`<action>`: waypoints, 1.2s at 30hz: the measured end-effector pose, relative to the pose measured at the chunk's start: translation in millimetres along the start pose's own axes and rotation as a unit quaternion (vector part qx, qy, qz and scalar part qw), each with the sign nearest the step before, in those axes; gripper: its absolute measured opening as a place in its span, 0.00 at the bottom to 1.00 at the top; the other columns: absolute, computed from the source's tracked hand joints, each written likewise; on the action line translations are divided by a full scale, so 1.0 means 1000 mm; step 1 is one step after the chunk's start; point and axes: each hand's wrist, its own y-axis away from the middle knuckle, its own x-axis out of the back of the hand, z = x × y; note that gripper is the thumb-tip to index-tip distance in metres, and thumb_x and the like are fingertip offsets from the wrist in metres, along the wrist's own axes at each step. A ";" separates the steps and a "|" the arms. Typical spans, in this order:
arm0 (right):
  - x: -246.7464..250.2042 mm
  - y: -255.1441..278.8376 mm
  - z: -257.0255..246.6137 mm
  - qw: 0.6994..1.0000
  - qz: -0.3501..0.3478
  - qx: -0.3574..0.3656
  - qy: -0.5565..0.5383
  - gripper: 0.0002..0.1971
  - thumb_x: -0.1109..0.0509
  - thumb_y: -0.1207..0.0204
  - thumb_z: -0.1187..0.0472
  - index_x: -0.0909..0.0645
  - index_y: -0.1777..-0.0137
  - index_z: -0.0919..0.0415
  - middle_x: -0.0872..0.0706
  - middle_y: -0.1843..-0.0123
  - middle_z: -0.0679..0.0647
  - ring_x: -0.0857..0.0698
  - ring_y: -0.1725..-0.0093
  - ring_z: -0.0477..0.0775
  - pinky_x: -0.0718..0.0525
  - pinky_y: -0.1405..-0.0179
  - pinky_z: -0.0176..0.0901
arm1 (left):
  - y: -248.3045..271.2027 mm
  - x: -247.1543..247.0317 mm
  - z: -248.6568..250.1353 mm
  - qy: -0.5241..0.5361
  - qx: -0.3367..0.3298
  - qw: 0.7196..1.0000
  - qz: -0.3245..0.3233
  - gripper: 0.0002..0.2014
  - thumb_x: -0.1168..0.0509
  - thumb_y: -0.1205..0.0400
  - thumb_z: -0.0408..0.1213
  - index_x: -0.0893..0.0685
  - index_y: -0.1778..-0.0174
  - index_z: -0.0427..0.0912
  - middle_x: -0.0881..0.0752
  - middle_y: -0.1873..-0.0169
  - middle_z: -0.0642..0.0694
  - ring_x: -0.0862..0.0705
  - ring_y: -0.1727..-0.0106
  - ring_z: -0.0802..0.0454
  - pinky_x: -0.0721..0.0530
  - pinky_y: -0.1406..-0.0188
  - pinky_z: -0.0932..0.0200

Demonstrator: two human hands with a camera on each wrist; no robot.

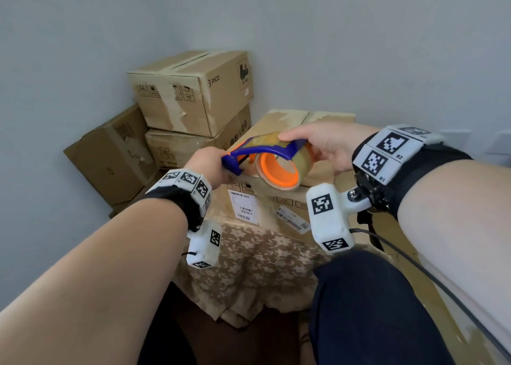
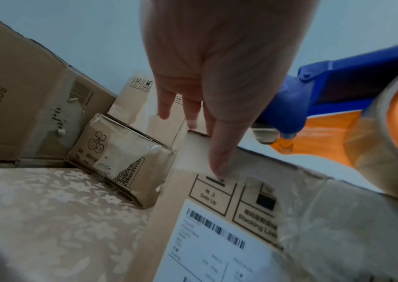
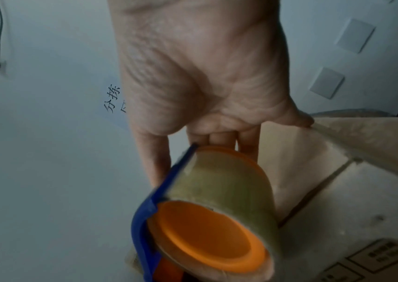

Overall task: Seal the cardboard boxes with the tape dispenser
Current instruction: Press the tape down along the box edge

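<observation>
The tape dispenser (image 1: 273, 168) has a blue frame, an orange core and a roll of clear tape. My right hand (image 1: 318, 143) grips it from above, thumb along the frame and fingers behind the roll (image 3: 207, 229). It hovers over the near top edge of a cardboard box (image 1: 279, 121) with a white shipping label on its front. My left hand (image 1: 207, 165) is at the dispenser's blue front end (image 2: 338, 91). Its fingers point straight down, and one fingertip (image 2: 219, 169) presses the box's front face (image 2: 217, 200) just under the top edge. The box's top seam (image 3: 314, 200) runs beside the roll.
The box stands on a table with a floral cloth (image 1: 249, 262). Stacked cardboard boxes (image 1: 193, 93) fill the back left corner, with another box (image 1: 110, 154) leaning against the wall. A small taped package (image 2: 120, 158) lies beside them. My dark-trousered leg (image 1: 359, 309) is at the table's near right.
</observation>
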 end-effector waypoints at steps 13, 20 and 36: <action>0.034 -0.004 0.032 0.999 0.009 0.036 -0.005 0.12 0.30 0.25 0.46 0.20 0.62 0.53 0.16 0.67 0.52 0.20 0.71 0.50 0.21 0.64 0.38 | -0.011 -0.011 -0.002 -0.012 0.034 0.999 0.018 0.28 0.28 0.25 0.32 0.22 0.29 0.56 0.19 0.35 0.46 0.19 0.36 0.44 0.20 0.36 0.47; 0.032 -0.009 0.030 0.991 0.046 0.072 0.105 0.14 0.28 0.28 0.43 0.20 0.59 0.54 0.16 0.62 0.56 0.19 0.61 0.55 0.24 0.56 0.43 | -0.009 -0.016 0.000 -0.014 0.012 0.999 0.040 0.26 0.30 0.24 0.35 0.22 0.29 0.53 0.19 0.34 0.46 0.20 0.36 0.44 0.20 0.37 0.46; 0.032 -0.014 0.027 0.977 0.066 0.054 0.198 0.20 0.30 0.30 0.37 0.21 0.56 0.55 0.17 0.58 0.58 0.20 0.58 0.57 0.25 0.52 0.46 | 0.004 -0.022 0.013 -0.180 -0.084 0.978 -0.059 0.54 0.24 0.29 0.50 0.55 0.16 0.50 0.49 0.17 0.52 0.45 0.17 0.50 0.53 0.22 0.31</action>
